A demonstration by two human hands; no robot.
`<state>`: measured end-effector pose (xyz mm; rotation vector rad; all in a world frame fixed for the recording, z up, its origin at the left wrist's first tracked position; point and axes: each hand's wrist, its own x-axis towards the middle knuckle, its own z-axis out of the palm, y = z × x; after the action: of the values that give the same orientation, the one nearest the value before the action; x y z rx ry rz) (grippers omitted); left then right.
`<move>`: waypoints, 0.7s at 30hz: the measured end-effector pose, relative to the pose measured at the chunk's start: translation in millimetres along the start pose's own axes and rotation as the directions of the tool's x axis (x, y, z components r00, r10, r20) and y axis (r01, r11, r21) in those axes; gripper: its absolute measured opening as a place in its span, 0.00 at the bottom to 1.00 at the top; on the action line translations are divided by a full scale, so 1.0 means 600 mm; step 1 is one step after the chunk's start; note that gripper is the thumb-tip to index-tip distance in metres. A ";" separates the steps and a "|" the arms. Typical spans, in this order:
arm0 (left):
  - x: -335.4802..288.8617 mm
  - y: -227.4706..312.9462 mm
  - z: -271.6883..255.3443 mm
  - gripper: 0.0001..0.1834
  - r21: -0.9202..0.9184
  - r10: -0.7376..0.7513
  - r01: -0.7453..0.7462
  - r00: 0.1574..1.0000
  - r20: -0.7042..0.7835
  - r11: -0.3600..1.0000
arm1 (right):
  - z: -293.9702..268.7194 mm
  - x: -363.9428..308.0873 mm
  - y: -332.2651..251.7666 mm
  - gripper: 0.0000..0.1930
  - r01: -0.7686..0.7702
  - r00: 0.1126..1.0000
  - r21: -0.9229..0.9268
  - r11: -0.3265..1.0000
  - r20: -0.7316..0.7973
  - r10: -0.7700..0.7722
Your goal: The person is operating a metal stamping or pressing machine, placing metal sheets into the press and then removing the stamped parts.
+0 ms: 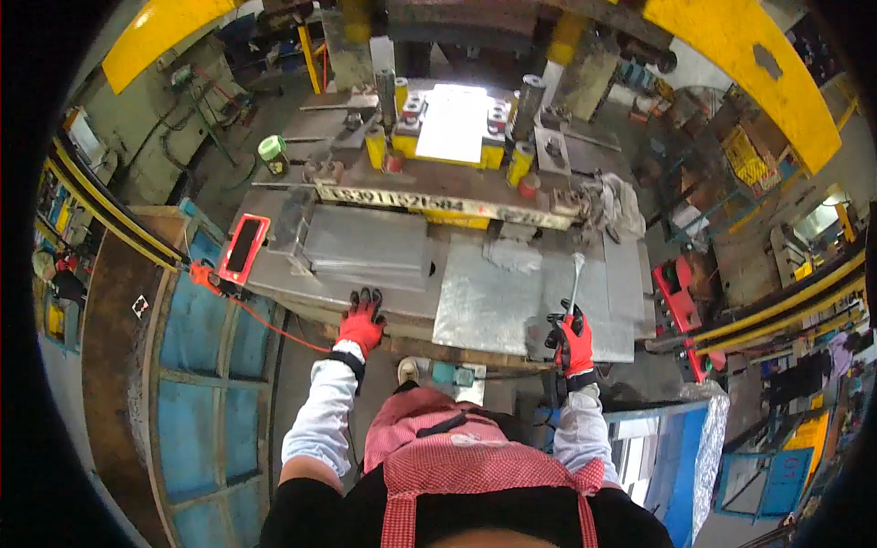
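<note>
My right hand (572,344), in a red and black glove, is closed round a slim grey rod-like tool (576,279) with a pale, wider far end. It points away from me over a flat metal sheet (484,297) on the press bed. I cannot tell whether its tip touches the sheet. My left hand (364,323), gloved alike, lies with fingers stretched out on the bed's front edge, holding nothing. Just beyond those fingers is a stack of grey metal sheets (365,242). A brightly lit plate (452,128) lies on the die between yellow posts.
A red-framed dark panel (245,247) sits at the bed's left end. Crumpled grey cloth (621,208) lies at the right. A green-lidded container (272,153) stands at back left. A blue-panelled frame (192,365) is at left, a red box (676,292) at right.
</note>
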<state>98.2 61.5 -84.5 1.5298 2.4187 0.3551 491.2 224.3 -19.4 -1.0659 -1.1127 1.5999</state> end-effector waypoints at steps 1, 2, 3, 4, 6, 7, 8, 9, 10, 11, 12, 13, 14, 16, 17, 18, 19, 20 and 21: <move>0.002 0.009 -0.017 0.31 -0.001 -0.031 0.031 0.996 0.080 1.000 | 0.046 0.000 -0.044 0.24 0.044 0.997 -0.009 0.999 0.065 -0.043; 0.000 0.017 -0.035 0.32 0.002 -0.061 0.062 0.984 0.167 0.998 | 0.083 0.013 -0.083 0.24 0.102 0.983 -0.101 0.990 0.162 -0.085; -0.004 0.026 -0.053 0.32 0.031 -0.101 0.096 0.968 0.230 0.995 | 0.117 0.032 -0.111 0.23 0.134 0.967 -0.154 0.979 0.238 -0.095; -0.002 0.047 -0.082 0.30 0.091 -0.195 0.174 0.924 0.328 0.980 | 0.149 0.059 -0.133 0.23 0.171 0.945 -0.203 0.964 0.310 -0.102; 0.005 0.088 -0.139 0.28 -0.165 -0.175 0.227 0.944 0.280 0.960 | 0.206 0.156 -0.131 0.17 0.318 0.908 -0.224 0.921 0.353 -0.228; 0.012 0.100 -0.165 0.26 -0.295 -0.131 0.201 0.962 0.240 0.934 | 0.263 0.179 -0.166 0.14 0.294 0.880 -0.176 0.939 0.434 -0.195; 0.026 0.116 -0.191 0.25 -0.420 -0.080 0.157 0.977 0.196 0.894 | 0.313 0.202 -0.205 0.11 0.267 0.847 -0.133 0.954 0.505 -0.167; 0.051 0.138 -0.208 0.24 -0.538 -0.015 0.093 0.989 0.147 0.838 | 0.331 0.246 -0.212 0.10 0.219 0.853 -0.087 0.972 0.501 -0.147; 0.075 0.159 -0.219 0.22 -0.659 -0.024 0.144 0.982 0.188 0.738 | 0.342 0.299 -0.215 0.10 0.183 0.820 -0.094 0.979 0.564 -0.099; 0.106 0.181 -0.226 0.20 -0.762 -0.014 0.192 0.972 0.234 0.618 | 0.344 0.352 -0.220 0.10 0.152 0.788 -0.111 0.982 0.614 -0.052; 0.143 0.189 -0.217 0.18 -0.860 0.112 0.042 0.987 0.115 0.508 | 0.348 0.390 -0.233 0.10 0.146 0.697 -0.183 0.972 0.716 0.030; 0.191 0.190 -0.190 0.17 -0.925 0.213 -0.098 0.977 -0.018 0.368 | 0.384 0.400 -0.230 0.10 -0.013 0.773 -0.026 1.000 0.634 0.027; 0.245 0.199 -0.165 0.16 -0.988 0.177 0.058 0.981 0.083 0.144 | 0.418 0.405 -0.223 0.10 -0.156 0.836 0.150 0.976 0.547 0.050; 0.314 0.237 -0.165 0.17 -0.953 0.271 0.243 0.944 0.189 -0.180 | 0.406 0.420 -0.211 0.09 0.026 0.834 0.053 0.998 0.550 -0.051; 0.334 0.255 -0.175 0.19 -0.920 0.369 0.288 0.912 0.179 -0.265 | 0.382 0.411 -0.216 0.09 0.161 0.832 -0.057 0.985 0.544 -0.104; 0.361 0.251 -0.174 0.20 -0.877 0.366 0.324 0.911 0.189 -0.354 | 0.371 0.380 -0.212 0.08 0.554 0.680 -0.158 0.817 0.652 -0.335; 0.366 0.275 -0.190 0.20 -0.861 0.411 0.341 0.895 0.174 -0.378 | 0.335 0.350 -0.212 0.09 0.882 0.467 -0.316 0.350 0.685 -0.559; 0.402 0.260 -0.155 0.19 -0.749 0.476 0.404 0.869 0.135 -0.525 | 0.322 0.316 -0.209 0.11 0.920 0.213 -0.383 -0.085 0.668 -0.714; 0.391 0.299 -0.175 0.20 -0.855 0.256 0.192 0.964 0.073 -0.481 | 0.278 0.270 -0.204 0.13 0.888 0.382 -0.455 0.068 0.646 -0.661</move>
<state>116.8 341.6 54.9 0.4401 0.6225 1.6349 316.9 371.5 111.1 -0.4131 -2.2108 0.2352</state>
